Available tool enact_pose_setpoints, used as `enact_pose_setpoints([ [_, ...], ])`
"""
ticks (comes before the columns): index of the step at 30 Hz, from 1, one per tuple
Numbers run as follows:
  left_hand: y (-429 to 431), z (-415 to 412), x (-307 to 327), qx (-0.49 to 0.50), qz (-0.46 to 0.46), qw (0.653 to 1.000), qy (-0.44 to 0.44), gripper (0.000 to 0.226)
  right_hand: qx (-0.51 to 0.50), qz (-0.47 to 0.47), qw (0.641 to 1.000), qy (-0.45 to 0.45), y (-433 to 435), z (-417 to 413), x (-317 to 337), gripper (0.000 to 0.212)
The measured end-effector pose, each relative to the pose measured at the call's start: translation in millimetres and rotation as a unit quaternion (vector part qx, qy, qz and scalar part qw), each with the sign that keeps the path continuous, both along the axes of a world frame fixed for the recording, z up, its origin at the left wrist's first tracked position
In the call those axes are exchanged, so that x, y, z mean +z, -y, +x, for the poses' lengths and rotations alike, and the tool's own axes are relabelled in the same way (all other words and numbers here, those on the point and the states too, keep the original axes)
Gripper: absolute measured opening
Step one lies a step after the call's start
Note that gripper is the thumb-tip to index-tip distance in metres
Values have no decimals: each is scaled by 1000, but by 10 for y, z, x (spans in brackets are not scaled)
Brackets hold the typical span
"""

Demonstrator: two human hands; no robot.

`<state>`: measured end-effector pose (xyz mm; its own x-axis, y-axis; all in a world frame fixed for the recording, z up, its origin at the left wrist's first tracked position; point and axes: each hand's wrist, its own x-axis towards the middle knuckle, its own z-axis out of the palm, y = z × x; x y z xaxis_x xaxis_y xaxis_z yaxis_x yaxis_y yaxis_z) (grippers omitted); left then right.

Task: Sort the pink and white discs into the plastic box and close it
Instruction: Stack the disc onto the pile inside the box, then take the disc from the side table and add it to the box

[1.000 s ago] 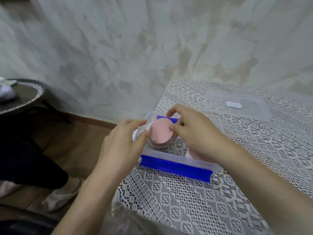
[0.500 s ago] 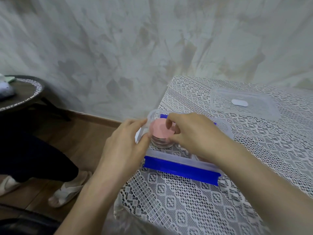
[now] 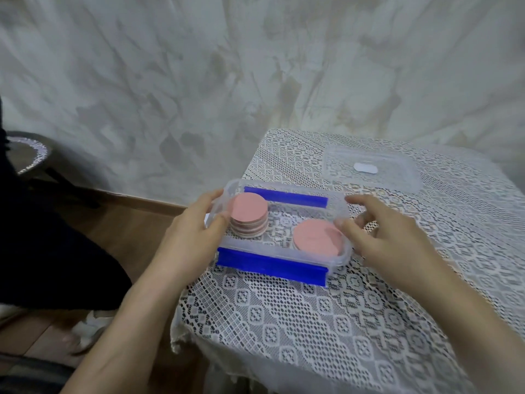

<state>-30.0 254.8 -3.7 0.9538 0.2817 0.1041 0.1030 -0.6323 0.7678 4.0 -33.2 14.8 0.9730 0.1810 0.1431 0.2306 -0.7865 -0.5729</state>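
The table point(image 3: 312, 322), under a white lace cloth, fills the lower right of the frame. On it, at centre, the clear plastic box point(image 3: 270, 249) stands open, with one blue clip point(image 3: 270, 265) folded down along its near side and another along its far side. The clear lid point(image 3: 395, 180) lies flat on the cloth in the upper right, apart from the box.

The left hand point(image 3: 193, 231) grips the box's left end, with the thumb over the rim and the fingers behind the wall. The right hand point(image 3: 392, 240) is beside the box's right end, its fingers spread and holding nothing. It is blurred, so I cannot tell whether the thumb touches the rim.

Inside the box there is a taller stack point(image 3: 248, 214) of discs at the left, pink on top with paler edges below, and a lower pink stack point(image 3: 316, 236) at the right. No loose discs show on the cloth.

Sorting looks finished and closing is the step in hand. Next, the right hand should reach to the upper right for the lid, set it square on the rim and snap both clips up.
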Motion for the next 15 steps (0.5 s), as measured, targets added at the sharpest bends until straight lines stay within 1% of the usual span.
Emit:
enact_pose_setpoints([
  [2,57,-5,14,4,-11,1000,0,43,16,42,997,-57,26,-34,-40,62],
  [3,100,-9,21,4,-15,1000,2,43,16,62,996,-67,61,-45,-57,63],
  [6,325,-23,57,-12,-17,1000,15,42,-10,95,994,-58,267,-59,-100,61],
  [11,932,2,54,-60,-37,997,17,48,-67,80,994,-34,831,-116,-123,53],
  [15,1375,65,40,-91,-31,995,20,56,-102,64,993,-20,1301,-125,-124,53],
])
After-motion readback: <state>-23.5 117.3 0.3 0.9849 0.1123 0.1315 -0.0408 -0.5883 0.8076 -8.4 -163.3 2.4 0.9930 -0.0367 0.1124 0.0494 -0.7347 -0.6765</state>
